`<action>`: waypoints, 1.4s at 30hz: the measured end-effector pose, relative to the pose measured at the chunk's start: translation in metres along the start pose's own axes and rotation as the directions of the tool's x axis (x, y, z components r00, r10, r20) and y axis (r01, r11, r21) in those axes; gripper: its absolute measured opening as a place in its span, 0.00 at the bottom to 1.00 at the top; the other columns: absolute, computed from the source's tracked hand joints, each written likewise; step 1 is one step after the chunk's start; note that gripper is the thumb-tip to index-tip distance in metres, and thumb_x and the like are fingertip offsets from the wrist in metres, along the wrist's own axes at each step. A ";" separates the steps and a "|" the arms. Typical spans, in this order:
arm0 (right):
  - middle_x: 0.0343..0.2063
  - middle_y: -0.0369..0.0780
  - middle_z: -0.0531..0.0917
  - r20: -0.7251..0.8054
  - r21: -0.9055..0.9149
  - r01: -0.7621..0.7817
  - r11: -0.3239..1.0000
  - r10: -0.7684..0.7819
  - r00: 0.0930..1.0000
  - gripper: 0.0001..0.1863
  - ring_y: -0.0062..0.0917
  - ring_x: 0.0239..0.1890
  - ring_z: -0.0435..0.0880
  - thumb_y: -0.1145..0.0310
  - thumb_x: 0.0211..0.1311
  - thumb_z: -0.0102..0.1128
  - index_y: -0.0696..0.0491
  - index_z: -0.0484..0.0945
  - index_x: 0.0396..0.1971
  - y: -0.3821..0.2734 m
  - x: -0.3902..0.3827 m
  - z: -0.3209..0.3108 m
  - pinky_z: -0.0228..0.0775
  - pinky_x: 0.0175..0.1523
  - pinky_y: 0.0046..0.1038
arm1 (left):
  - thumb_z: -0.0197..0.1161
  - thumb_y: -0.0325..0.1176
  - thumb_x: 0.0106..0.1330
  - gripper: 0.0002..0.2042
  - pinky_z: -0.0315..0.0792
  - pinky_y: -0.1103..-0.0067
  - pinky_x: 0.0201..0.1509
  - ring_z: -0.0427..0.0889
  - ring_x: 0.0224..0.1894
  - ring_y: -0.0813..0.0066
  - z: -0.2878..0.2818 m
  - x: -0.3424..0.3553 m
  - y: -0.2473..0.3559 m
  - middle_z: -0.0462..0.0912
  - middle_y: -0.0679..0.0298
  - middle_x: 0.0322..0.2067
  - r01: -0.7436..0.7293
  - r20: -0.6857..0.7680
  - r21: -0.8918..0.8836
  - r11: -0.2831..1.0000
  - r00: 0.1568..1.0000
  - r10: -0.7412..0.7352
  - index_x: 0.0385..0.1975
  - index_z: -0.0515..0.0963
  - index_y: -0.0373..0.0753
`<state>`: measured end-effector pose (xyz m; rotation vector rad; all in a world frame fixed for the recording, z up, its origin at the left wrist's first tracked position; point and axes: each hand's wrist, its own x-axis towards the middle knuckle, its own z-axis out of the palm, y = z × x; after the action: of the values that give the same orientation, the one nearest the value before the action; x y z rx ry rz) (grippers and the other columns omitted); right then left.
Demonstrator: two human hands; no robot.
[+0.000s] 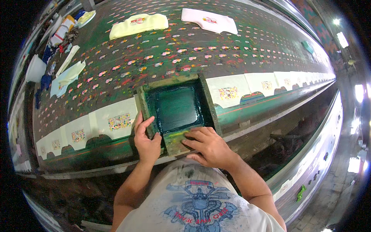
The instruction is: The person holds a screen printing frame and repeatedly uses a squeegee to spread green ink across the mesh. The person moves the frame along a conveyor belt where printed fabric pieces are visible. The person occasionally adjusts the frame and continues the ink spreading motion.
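Observation:
A wooden-framed printing screen (210, 101) lies at the edge of the long table, its mesh (176, 108) coated with dark green-blue ink. My left hand (146, 141) grips the left side of the frame, thumb on the near side and fingers along the outer edge. At the screen's near end is a wooden board (176, 144) stained yellow and green; I cannot tell whether it is a squeegee or part of the frame. My right hand (206, 145) has its fingers curled over that board. Printed white fabric pieces (119, 120) lie on the left, with more (228, 91) on the right.
A yellow fabric piece (152, 26) and a pink one (220, 23) lie farther back on the paint-spotted table (127, 81). Cloths (67, 79) and a white bucket (35, 69) are at far left. On the right, a second long table (313, 170) runs beyond a dark gap.

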<state>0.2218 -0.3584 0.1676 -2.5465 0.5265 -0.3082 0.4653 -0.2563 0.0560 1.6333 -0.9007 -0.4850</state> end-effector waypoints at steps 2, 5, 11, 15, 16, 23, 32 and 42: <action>0.64 0.47 0.84 -0.149 0.043 -0.028 0.999 0.034 0.988 0.23 0.50 0.71 0.78 0.63 0.68 0.76 0.53 0.87 0.60 0.012 -0.013 0.002 0.71 0.73 0.52 | 0.66 0.11 0.55 0.28 0.57 0.61 0.88 0.66 0.84 0.45 0.000 0.000 -0.001 0.67 0.40 0.81 0.004 -0.011 0.035 0.999 1.000 -0.004 0.59 0.87 0.35; 0.66 0.50 0.83 -0.398 0.073 -0.155 0.985 0.171 0.901 0.20 0.55 0.73 0.76 0.70 0.67 0.75 0.53 0.88 0.58 0.032 -0.038 0.007 0.69 0.76 0.55 | 0.63 0.08 0.55 0.26 0.56 0.62 0.88 0.62 0.87 0.48 0.002 0.001 0.004 0.64 0.38 0.82 0.037 -0.022 -0.062 0.997 0.999 -0.039 0.54 0.87 0.33; 0.66 0.51 0.85 -0.434 0.491 -0.156 0.857 0.396 0.809 0.21 0.53 0.70 0.81 0.75 0.68 0.73 0.56 0.87 0.61 0.082 -0.089 -0.005 0.70 0.76 0.51 | 0.61 0.08 0.55 0.24 0.58 0.62 0.87 0.61 0.87 0.47 0.045 -0.007 0.041 0.60 0.36 0.84 -0.018 -0.037 -0.110 0.994 0.999 0.014 0.52 0.84 0.33; 0.65 0.50 0.86 -0.496 0.409 -0.121 0.904 0.332 0.802 0.21 0.54 0.72 0.80 0.74 0.67 0.73 0.56 0.87 0.60 0.124 -0.117 -0.036 0.67 0.79 0.52 | 0.61 0.10 0.57 0.22 0.58 0.64 0.86 0.62 0.87 0.48 0.108 -0.010 0.052 0.60 0.36 0.84 -0.104 -0.029 -0.125 0.987 0.994 0.101 0.52 0.84 0.34; 0.65 0.50 0.86 -0.502 0.401 -0.114 0.909 0.322 0.803 0.21 0.54 0.72 0.79 0.73 0.67 0.73 0.56 0.87 0.60 0.135 -0.127 -0.041 0.67 0.79 0.53 | 0.61 0.10 0.56 0.23 0.58 0.64 0.86 0.62 0.87 0.48 0.125 -0.012 0.050 0.60 0.36 0.84 -0.098 -0.026 -0.138 0.986 0.995 0.095 0.52 0.84 0.34; 0.66 0.49 0.86 -0.495 0.406 -0.076 0.911 0.289 0.820 0.21 0.55 0.74 0.78 0.70 0.68 0.74 0.55 0.88 0.60 0.205 -0.174 -0.085 0.65 0.80 0.55 | 0.60 0.08 0.55 0.23 0.60 0.64 0.86 0.63 0.87 0.49 0.214 -0.013 0.048 0.59 0.33 0.84 -0.100 -0.019 -0.235 0.967 0.995 0.098 0.51 0.84 0.33; 0.65 0.49 0.86 -0.467 0.354 -0.035 0.935 0.210 0.859 0.21 0.53 0.71 0.81 0.78 0.65 0.74 0.55 0.88 0.59 0.226 -0.188 -0.109 0.71 0.76 0.51 | 0.60 0.05 0.53 0.25 0.63 0.65 0.85 0.68 0.84 0.54 0.230 -0.016 0.063 0.62 0.37 0.84 0.064 -0.011 -0.218 0.974 0.998 -0.068 0.49 0.84 0.34; 0.55 0.47 0.87 -0.166 -0.165 0.219 0.962 -0.246 0.955 0.19 0.44 0.58 0.87 0.65 0.68 0.68 0.55 0.87 0.56 0.190 -0.132 -0.117 0.79 0.64 0.44 | 0.62 0.06 0.53 0.23 0.62 0.63 0.85 0.68 0.84 0.54 0.232 -0.016 0.060 0.62 0.38 0.84 0.029 0.035 -0.393 0.919 0.999 -0.017 0.47 0.84 0.35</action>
<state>0.0079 -0.5039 0.1503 -2.7427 0.3238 -0.6176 0.2693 -0.3949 0.0496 1.2708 -0.7495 -0.6642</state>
